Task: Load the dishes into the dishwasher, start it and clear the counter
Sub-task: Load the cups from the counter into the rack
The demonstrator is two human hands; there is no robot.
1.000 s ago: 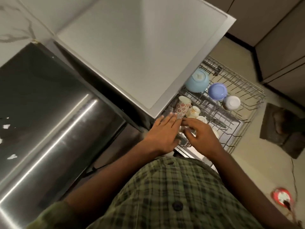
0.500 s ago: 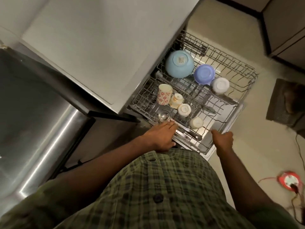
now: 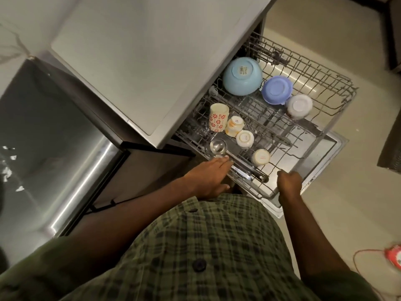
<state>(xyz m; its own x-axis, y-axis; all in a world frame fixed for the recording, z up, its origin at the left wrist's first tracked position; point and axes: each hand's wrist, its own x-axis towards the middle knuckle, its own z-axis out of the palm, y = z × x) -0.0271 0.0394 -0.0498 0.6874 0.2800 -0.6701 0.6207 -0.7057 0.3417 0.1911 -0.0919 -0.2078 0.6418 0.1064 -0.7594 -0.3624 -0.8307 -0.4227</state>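
Observation:
The wire dishwasher rack (image 3: 338, 98) is pulled out over the open door (image 3: 325, 148). Upside down in it sit a light blue bowl (image 3: 242, 76), a purple bowl (image 3: 276, 89) and a white bowl (image 3: 299, 106). Nearer me stand a floral cup (image 3: 218, 117), three small cream cups (image 3: 244, 138) and a clear glass (image 3: 218, 146). My left hand (image 3: 208, 177) lies flat with straight fingers on the rack's front edge, just below the glass. My right hand (image 3: 289, 183) is curled round the rack's front right rim.
The grey counter top (image 3: 141, 61) overhangs the rack's left side. A steel appliance front (image 3: 54, 137) stands at the left. Dark-handled utensils (image 3: 249, 170) lie along the rack's front. A red object with a cord (image 3: 393, 256) sits on the floor at the right.
My hands have left the cups in the middle and moved apart. The left now rests on the rack's front edge and the right has gone to the front right rim.

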